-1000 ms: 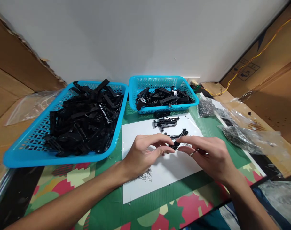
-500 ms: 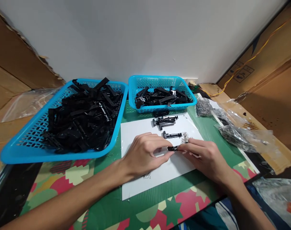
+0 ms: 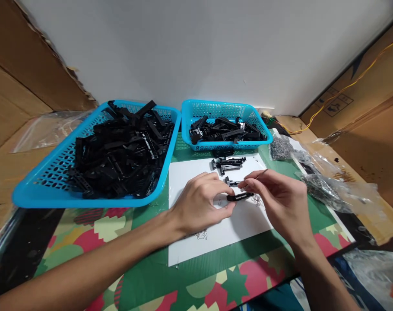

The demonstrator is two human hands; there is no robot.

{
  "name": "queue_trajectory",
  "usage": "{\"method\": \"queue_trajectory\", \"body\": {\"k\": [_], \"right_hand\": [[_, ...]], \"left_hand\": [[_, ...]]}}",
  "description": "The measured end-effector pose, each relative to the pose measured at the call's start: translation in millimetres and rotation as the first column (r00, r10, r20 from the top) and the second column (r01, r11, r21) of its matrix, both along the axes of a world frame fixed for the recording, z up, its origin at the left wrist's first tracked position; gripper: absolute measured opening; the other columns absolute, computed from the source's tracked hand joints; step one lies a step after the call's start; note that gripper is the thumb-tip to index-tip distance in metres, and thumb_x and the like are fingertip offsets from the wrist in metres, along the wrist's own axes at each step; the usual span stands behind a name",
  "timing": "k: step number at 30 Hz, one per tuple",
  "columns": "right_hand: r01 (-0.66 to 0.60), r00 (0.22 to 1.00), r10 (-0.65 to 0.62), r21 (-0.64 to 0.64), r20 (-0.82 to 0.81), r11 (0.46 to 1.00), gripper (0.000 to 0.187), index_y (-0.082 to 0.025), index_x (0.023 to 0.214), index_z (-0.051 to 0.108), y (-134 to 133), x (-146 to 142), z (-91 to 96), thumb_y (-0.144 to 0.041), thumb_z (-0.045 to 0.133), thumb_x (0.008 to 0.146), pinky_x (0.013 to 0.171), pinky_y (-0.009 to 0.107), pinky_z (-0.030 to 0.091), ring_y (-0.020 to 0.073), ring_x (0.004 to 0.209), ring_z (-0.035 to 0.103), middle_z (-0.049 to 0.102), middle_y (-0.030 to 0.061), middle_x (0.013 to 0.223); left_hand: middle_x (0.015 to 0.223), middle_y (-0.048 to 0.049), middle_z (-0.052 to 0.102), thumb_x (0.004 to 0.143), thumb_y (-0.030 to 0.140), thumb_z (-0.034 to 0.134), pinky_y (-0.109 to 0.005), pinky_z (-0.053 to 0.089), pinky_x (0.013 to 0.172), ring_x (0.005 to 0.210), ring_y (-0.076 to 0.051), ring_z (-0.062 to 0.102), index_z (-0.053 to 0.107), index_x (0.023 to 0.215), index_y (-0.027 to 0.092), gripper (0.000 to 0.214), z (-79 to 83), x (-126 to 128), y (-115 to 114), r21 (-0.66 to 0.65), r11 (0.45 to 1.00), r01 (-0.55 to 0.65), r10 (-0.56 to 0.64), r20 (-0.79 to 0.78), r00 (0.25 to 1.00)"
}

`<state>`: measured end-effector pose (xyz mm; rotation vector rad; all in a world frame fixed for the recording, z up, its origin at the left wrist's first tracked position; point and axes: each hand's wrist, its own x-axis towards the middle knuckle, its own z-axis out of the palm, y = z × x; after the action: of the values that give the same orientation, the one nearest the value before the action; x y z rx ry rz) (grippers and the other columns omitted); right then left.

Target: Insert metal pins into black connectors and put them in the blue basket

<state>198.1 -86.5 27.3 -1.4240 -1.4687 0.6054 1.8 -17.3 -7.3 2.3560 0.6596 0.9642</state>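
My left hand (image 3: 204,203) pinches the left end of a narrow black plastic part (image 3: 240,197) between thumb and fingers, just over the white sheet (image 3: 190,255). Above that part's right end, my right hand (image 3: 276,194) has its thumb and fingertips pressed together; whatever is between them is too small to make out. Behind the held part lies another black plastic part (image 3: 231,183), partly covered by my right fingers. A pile of tiny metal pieces (image 3: 257,200) sits beside my right hand. Further back are several black parts (image 3: 229,165) in a cluster.
A large blue basket (image 3: 34,199) heaped with black parts stands at the left, a smaller blue basket (image 3: 229,147) behind the sheet. Clear bags of small metal pieces (image 3: 280,149) lie at the right. More thin metal pieces (image 3: 201,235) lie near my left wrist. Cardboard (image 3: 371,125) borders the right.
My right hand has lifted off the black part's right end and now holds its fingertips above it. My left hand still grips the part. The whole view has shifted slightly.
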Motion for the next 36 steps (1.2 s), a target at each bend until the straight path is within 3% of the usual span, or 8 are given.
{"method": "queue_trajectory", "body": {"k": [7,15,22,32,36], "right_hand": [[0.027,0.996,-0.031,-0.054,-0.085,0.998,0.015,-0.02,0.083,0.075,0.7,-11.0,-12.1,-0.029,0.074,0.096,0.063,0.028,0.062,0.0174,0.068,0.075,0.078,0.0027,0.079],[0.004,0.999,-0.003,-0.011,0.049,1.0,0.015,-0.022,0.082,0.074,0.7,-12.6,-13.3,-0.026,0.073,0.096,0.063,0.026,0.06,0.0155,0.065,0.072,0.077,0.001,0.077],[0.089,0.991,-0.095,-0.062,-0.095,0.994,0.022,-0.02,0.076,0.073,2.0,-11.8,-13.4,-0.03,0.073,0.096,0.059,0.027,0.059,0.0171,0.063,0.072,0.076,0.0026,0.075],[0.049,0.981,-0.069,-0.113,-0.179,0.992,0.023,-0.02,0.08,0.07,-5.6,-12.0,-10.0,-0.032,0.071,0.099,0.068,0.031,0.063,0.0195,0.074,0.074,0.075,0.0046,0.084],[0.066,0.981,-0.077,-0.07,-0.178,0.995,0.019,-0.021,0.091,0.071,-8.9,-9.3,-8.2,-0.033,0.065,0.104,0.076,0.033,0.062,0.0188,0.079,0.072,0.074,0.0045,0.089]], "left_hand": [[0.079,-0.0032,0.078,0.082,0.017,0.079,-0.035,0.048,0.073,0.071,-0.019,0.066,0.082,0.091,0.017,0.01,-2.5,0.0,-1.0,-0.018,0.999,-0.03,0.03,-0.013,0.999],[0.073,-0.0008,0.075,0.082,0.018,0.079,-0.033,0.044,0.07,0.066,-0.017,0.063,0.081,0.086,0.017,0.005,-2.5,0.3,-0.3,-0.02,0.999,-0.047,0.046,-0.033,0.998],[0.075,0.0007,0.076,0.082,0.019,0.082,-0.033,0.042,0.069,0.064,-0.015,0.064,0.081,0.089,0.018,0.007,-3.0,1.3,0.4,-0.005,0.999,-0.039,0.039,-0.004,0.999],[0.081,-0.0023,0.078,0.086,0.015,0.078,-0.034,0.05,0.073,0.078,-0.019,0.067,0.079,0.092,0.019,0.007,0.8,0.4,-0.8,0.017,1.0,-0.011,0.012,-0.031,0.999],[0.087,-0.0037,0.08,0.09,0.013,0.073,-0.034,0.054,0.073,0.08,-0.02,0.067,0.076,0.097,0.018,0.008,0.4,0.2,-1.1,0.071,0.997,0.039,-0.04,0.016,0.999]]}}
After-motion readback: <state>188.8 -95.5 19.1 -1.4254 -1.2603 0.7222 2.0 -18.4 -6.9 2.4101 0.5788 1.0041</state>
